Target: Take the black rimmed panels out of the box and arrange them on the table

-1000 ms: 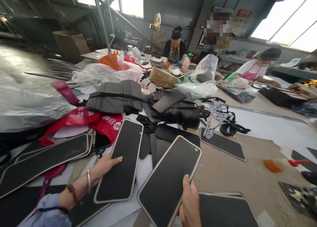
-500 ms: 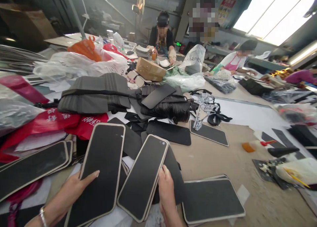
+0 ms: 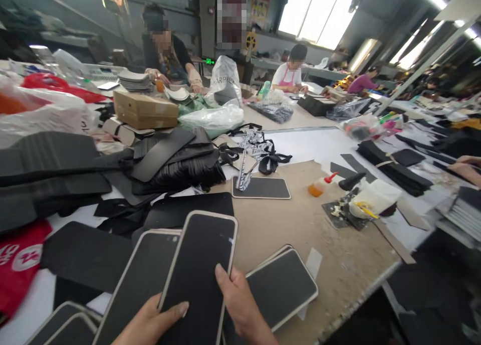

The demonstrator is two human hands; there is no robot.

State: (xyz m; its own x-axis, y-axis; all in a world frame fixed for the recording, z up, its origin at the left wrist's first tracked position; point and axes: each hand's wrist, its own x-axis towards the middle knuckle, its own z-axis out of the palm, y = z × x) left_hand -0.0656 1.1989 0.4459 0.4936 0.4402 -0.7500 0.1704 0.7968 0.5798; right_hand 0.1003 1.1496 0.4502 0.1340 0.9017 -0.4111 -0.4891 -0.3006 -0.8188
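A black rounded panel with beige edging is gripped by both hands in front of me. My left hand is closed on its lower left edge, thumb lying on the black face. At the right edge my right hand pinches it, thumb on top and fingers hidden beneath. Partly covered behind it is a similar panel. Beside my right hand lies a small stack of these panels on the table. More edged panels show at the lower left.
Black sheet pieces are heaped at the left, near a red bag. An orange glue bottle and a plastic-wrapped tub stand on the right. The table edge runs at lower right. Co-workers sit across.
My view has swung right. The left hand's panel has moved over in front of the panels my right hand held, and my right hand has shifted onto its right edge.
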